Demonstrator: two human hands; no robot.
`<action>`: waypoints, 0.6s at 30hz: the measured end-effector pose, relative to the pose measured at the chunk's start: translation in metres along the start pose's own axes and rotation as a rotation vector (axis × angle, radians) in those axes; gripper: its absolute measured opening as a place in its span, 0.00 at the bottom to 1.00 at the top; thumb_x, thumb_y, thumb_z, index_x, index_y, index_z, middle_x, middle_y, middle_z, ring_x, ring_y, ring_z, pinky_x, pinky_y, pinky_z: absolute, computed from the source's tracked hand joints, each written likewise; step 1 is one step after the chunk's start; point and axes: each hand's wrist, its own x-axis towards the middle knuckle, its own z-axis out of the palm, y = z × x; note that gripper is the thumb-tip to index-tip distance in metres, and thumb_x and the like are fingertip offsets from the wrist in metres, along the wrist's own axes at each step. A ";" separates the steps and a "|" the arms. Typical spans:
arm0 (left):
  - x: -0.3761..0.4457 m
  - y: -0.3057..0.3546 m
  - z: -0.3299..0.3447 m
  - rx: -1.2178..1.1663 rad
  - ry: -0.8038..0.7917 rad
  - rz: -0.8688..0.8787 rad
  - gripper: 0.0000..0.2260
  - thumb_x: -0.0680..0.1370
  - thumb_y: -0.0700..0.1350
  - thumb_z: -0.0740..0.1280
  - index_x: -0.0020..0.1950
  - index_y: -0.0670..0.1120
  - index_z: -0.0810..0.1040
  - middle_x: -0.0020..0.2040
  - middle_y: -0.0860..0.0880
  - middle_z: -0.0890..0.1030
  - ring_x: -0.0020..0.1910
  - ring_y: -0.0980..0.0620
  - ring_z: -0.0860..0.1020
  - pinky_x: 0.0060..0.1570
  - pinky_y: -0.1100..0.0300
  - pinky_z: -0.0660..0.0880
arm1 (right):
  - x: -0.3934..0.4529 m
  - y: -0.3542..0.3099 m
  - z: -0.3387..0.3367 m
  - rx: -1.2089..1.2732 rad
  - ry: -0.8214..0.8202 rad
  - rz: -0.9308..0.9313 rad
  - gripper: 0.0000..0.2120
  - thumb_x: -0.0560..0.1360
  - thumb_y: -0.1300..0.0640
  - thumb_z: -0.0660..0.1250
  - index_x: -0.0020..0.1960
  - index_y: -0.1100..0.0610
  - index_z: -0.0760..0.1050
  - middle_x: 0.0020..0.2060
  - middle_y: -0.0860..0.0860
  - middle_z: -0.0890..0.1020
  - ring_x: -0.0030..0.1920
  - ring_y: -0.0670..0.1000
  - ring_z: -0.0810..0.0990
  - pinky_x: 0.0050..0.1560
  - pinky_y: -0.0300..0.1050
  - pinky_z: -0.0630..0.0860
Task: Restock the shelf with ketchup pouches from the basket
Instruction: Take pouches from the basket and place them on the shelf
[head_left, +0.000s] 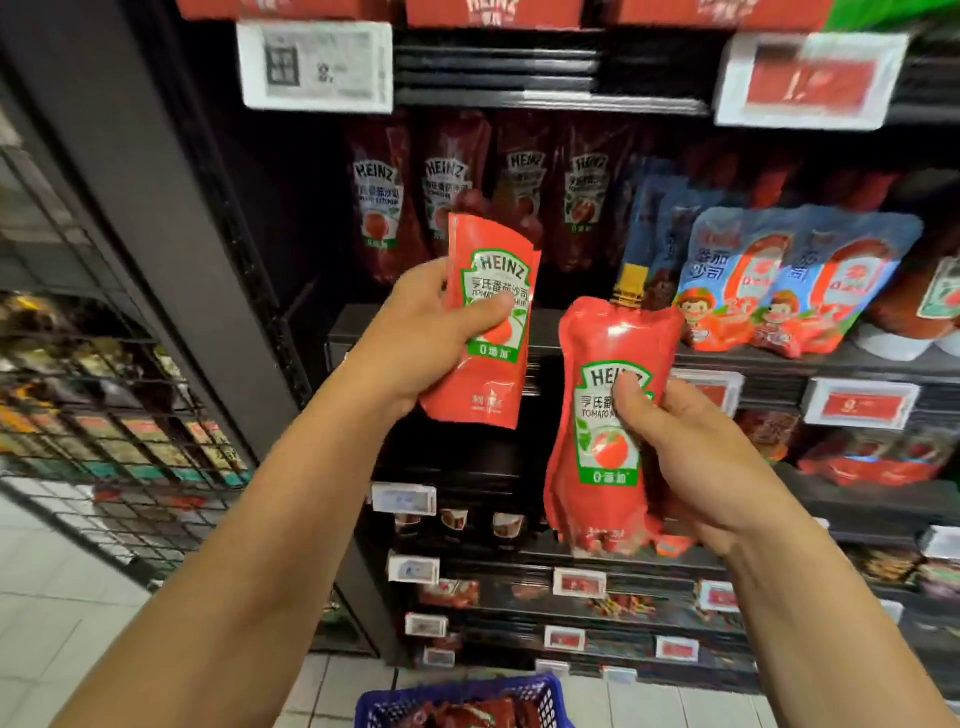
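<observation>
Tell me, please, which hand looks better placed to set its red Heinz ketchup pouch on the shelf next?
Probably the left hand: its red plastic ketchup pouch is raised directly before the shelved Heinz row; the right hand holds its gold-capped pouch lower.

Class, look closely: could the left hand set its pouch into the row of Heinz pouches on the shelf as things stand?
Probably yes: the left hand holds its pouch just before the Heinz row, nothing between.

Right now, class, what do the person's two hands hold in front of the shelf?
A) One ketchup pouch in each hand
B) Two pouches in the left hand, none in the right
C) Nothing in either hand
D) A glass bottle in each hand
A: the left hand grips one red ketchup pouch, and the right hand grips another pouch with a gold cap.
</observation>
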 end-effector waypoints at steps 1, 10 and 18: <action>0.010 0.006 -0.001 0.028 0.000 0.008 0.09 0.78 0.42 0.72 0.58 0.44 0.81 0.49 0.47 0.87 0.48 0.47 0.86 0.46 0.53 0.83 | -0.001 0.001 0.000 -0.015 -0.001 -0.005 0.16 0.73 0.44 0.70 0.53 0.55 0.82 0.49 0.59 0.86 0.46 0.57 0.86 0.42 0.50 0.82; 0.078 0.037 0.007 0.159 0.136 -0.111 0.07 0.73 0.45 0.72 0.45 0.42 0.82 0.36 0.46 0.86 0.36 0.47 0.86 0.38 0.51 0.83 | 0.005 -0.008 0.003 0.052 0.067 -0.065 0.11 0.73 0.45 0.69 0.50 0.48 0.83 0.48 0.55 0.87 0.44 0.53 0.87 0.39 0.47 0.82; 0.099 0.027 0.021 0.080 0.340 0.024 0.11 0.78 0.46 0.73 0.57 0.44 0.79 0.46 0.49 0.83 0.41 0.56 0.83 0.45 0.62 0.81 | 0.020 -0.024 0.003 -0.014 0.123 -0.081 0.08 0.81 0.49 0.65 0.53 0.52 0.81 0.44 0.53 0.87 0.42 0.51 0.86 0.40 0.47 0.82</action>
